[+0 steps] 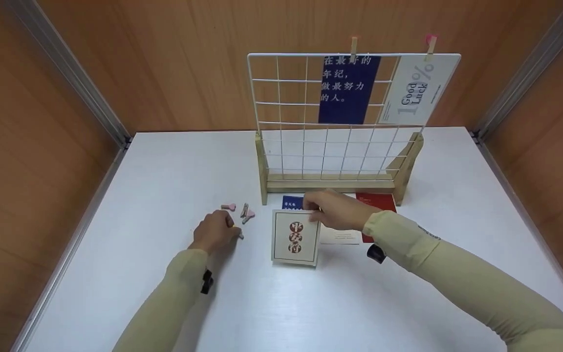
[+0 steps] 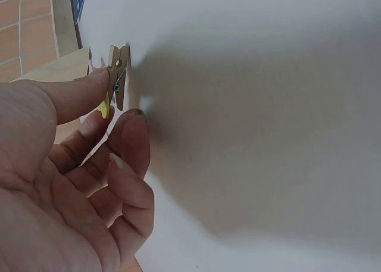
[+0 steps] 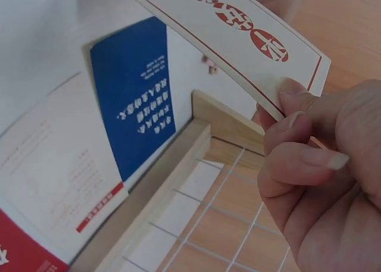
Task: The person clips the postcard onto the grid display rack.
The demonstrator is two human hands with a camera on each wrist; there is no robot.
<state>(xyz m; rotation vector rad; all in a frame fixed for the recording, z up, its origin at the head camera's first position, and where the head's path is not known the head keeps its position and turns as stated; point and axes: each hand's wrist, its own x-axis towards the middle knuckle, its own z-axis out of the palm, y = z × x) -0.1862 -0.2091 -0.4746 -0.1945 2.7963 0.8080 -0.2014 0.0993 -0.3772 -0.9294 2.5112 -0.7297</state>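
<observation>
In the head view the peg (image 1: 240, 235) in the left hand (image 1: 214, 233) is almost wholly hidden by the fingers; only a tip is seen at the knuckles. The blue card (image 1: 292, 202) on the table (image 1: 164, 166) is cut off by the right hand (image 1: 333, 210), and the white card (image 1: 341, 235) beneath that wrist is largely covered. The red card (image 1: 381, 201) is partly hidden by the sleeve. The print on the cards is too small to be read.

A wire grid (image 1: 330, 117) on a wooden stand (image 1: 330, 185) is set at the back of the table. Two cards are clipped to its top: a dark blue poster (image 1: 347, 90) and a white "Good Luck" poster (image 1: 421, 88). Three loose pegs (image 1: 240, 211) lie on the table just beyond the left hand, near the stand's left foot.

The peg is pinched between the left thumb and forefinger, as shown in the left wrist view (image 2: 117, 75), close above the table. A cream card (image 1: 296, 237) with red figures is gripped at its upper right corner by the right thumb and curled fingers (image 3: 292, 123). The card is held tilted, just in front of the stand, between the two hands, over the blue card. The left hand is near the card's left edge, not touching it.
</observation>
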